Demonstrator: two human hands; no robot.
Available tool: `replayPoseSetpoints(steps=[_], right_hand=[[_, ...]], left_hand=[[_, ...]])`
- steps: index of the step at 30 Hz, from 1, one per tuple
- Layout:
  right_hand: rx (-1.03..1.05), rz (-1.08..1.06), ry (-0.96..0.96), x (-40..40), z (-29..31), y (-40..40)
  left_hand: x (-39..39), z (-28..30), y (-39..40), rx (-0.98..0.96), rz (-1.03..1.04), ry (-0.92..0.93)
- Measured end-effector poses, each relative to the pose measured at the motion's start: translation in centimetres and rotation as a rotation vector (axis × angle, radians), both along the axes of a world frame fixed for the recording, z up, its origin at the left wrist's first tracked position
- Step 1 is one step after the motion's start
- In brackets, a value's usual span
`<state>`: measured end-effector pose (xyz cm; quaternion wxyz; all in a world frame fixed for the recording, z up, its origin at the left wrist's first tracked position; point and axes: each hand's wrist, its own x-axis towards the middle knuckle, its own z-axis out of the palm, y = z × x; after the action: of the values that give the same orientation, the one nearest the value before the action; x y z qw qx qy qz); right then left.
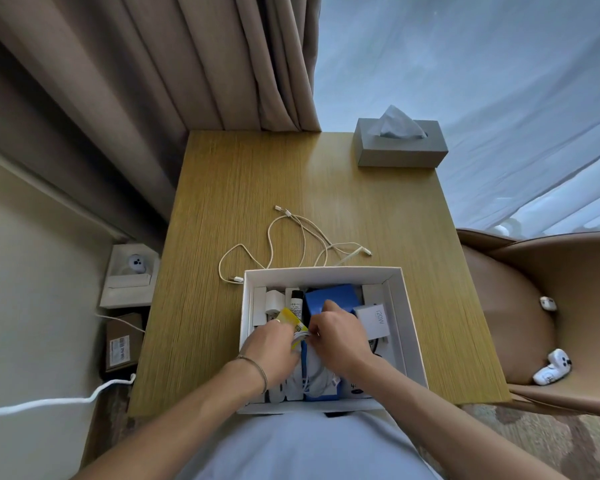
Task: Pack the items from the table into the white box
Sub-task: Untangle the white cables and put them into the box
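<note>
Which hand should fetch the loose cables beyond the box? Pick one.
Left. The cables lie behind the box's far-left corner, nearer the left hand; the right hand is over the box's middle.

The fingertips of the left hand (274, 344) and the right hand (340, 336) are buried among the contents of the white box (409, 327), so what is pinched cannot be told. The yellow packet (293, 322) is partly covered by the left hand. The blue carton (331, 297) is partly hidden behind the right hand. The small print on the black-capped tube (296, 306) is too small to be read. The near edge of the surface (222, 202) is concealed by the box and the forearms.
</note>
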<state>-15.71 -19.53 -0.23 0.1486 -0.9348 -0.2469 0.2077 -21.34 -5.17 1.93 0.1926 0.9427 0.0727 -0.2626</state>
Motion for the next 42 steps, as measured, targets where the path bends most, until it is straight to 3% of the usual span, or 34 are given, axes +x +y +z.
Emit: replayPoseSetpoints(steps=[4, 7, 13, 17, 24, 33, 37, 42], right_hand=[[-0.052, 0.060, -0.033, 0.2, -0.2, 0.2], [-0.002, 0.046, 0.007, 0.8, 0.2, 0.1], [0.162, 0.000, -0.042, 3.1, 3.5, -0.7], [0.315, -0.145, -0.068, 6.1, 6.4, -1.7], [0.480, -0.408, -0.041, 10.7, 8.1, -4.6], [0.528, -0.475, 0.008, 12.8, 7.3, -6.3], [0.536, -0.459, -0.008, 13.0, 7.2, -6.5], [0.651, -0.352, 0.008, 12.8, 7.8, -6.3]], left_hand=[[0.1, -0.2, -0.2, 0.229, -0.170, -0.019], [0.1, -0.1, -0.2, 0.295, -0.198, -0.107], [0.8, 2.2, 1.0, 0.074, -0.082, -0.463], [3.2, 4.4, 1.4, -0.094, -0.003, -0.629], [10.5, 4.8, -0.1, -0.137, 0.024, -0.511], [16.1, 3.1, -3.2, -0.041, -0.031, -0.147], [16.1, 3.0, -3.2, -0.093, -0.025, -0.223], [15.5, 5.8, -2.1, -0.492, 0.241, -0.543]])
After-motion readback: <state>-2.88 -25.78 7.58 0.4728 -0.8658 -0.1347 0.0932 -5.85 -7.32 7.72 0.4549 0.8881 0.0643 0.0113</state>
